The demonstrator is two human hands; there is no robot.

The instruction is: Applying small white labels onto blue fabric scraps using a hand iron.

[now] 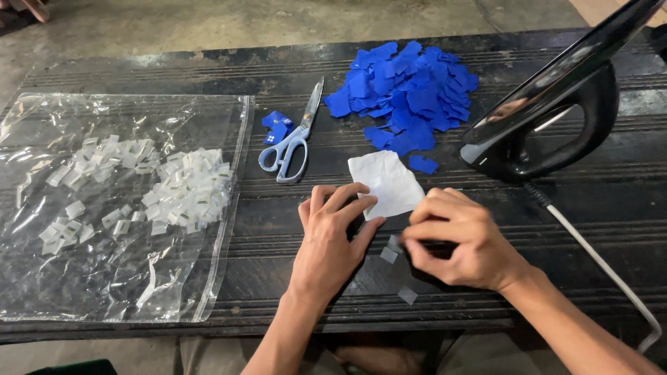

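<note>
Brightness: we see soft, even light, moderately bright.
Glare: white sheen on the clear plastic bag [125, 208] and a pale streak along the glossy black iron [549, 111].
Shadows: faint, short ones under the left hand [333, 236] and right hand [458, 243] on the dark wooden desk [278, 90].
Sharpness: we find the centre crisp; the corners soften slightly.

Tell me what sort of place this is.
Likely a small garment or label workshop: a black clothes iron on a worn dark wooden bench, a heap of blue fabric scraps, blue-handled scissors.
</note>
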